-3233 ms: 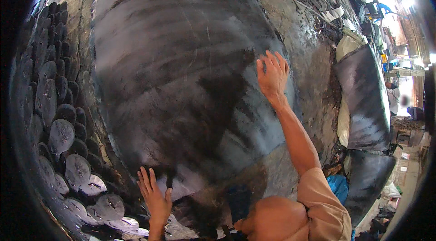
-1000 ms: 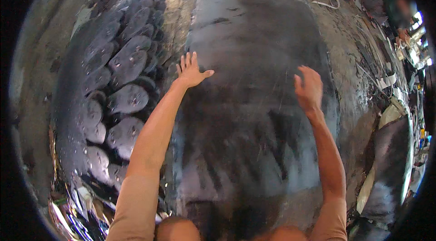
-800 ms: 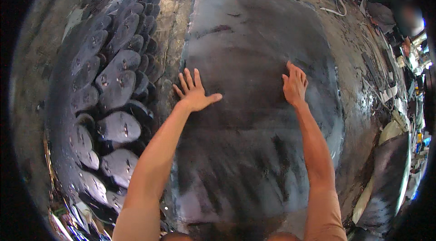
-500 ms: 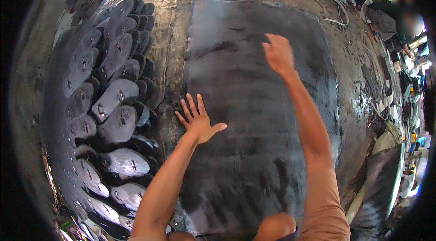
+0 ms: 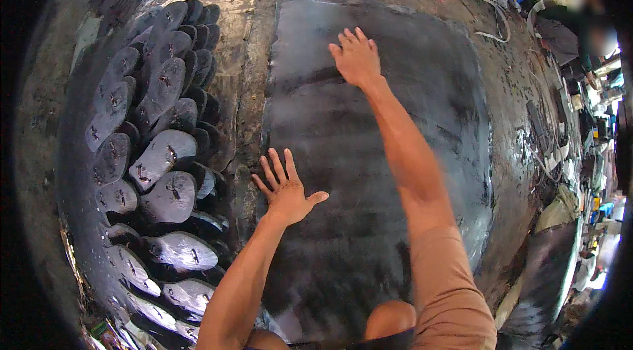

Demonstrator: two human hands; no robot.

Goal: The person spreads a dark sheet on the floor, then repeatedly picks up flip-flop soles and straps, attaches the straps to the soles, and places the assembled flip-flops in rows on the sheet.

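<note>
One dark sheet [image 5: 343, 145] | right hand [image 5: 359, 63] shifted leftward | left hand [image 5: 288, 198] splayed

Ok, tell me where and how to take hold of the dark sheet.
I'd pinch the sheet by its long right edge, coming in from the right: it lies flat, so only its rim seems to offer a hold. The left edge looks less handy, with the left hand spread over it and soles nearby.

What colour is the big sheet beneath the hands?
The sheet is mottled dark grey; see head view.
</note>
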